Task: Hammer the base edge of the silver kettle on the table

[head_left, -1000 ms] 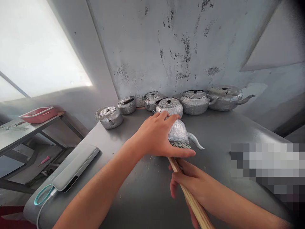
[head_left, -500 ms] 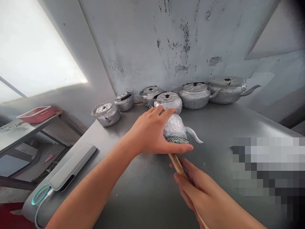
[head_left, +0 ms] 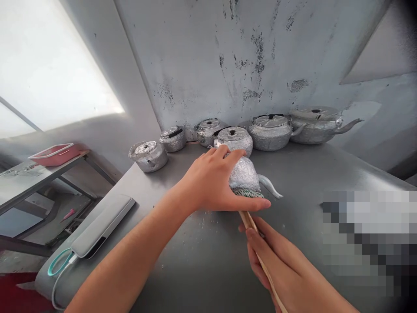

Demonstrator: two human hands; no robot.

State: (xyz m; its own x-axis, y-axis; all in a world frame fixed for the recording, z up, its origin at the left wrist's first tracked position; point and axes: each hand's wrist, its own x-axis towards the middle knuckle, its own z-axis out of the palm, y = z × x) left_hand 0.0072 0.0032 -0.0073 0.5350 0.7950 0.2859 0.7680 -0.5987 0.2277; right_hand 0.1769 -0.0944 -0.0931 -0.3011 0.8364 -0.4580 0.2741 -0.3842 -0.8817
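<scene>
My left hand (head_left: pixel 211 182) is wrapped over a small silver kettle (head_left: pixel 245 174) with a dented, foil-like surface. The kettle is tipped, its curved spout (head_left: pixel 271 187) pointing right and downward. My right hand (head_left: pixel 273 254) is closed around the wooden handle (head_left: pixel 249 221) of a brush. Green and white bristles (head_left: pixel 250 194) press against the kettle's near edge, just above my left thumb. My left hand hides much of the kettle, and the brush head shows only in part.
Several silver kettles, such as a lidded one (head_left: pixel 233 135) and a large one (head_left: pixel 314 127), line the table's back by the stained wall. A grey power bank (head_left: pixel 102 226) with a cable lies at left. A pink basket (head_left: pixel 57 155) stands on a side table.
The whole view has shifted slightly, so everything sits a little farther right. Both hands keep their grips, and the brush stays against the kettle.
</scene>
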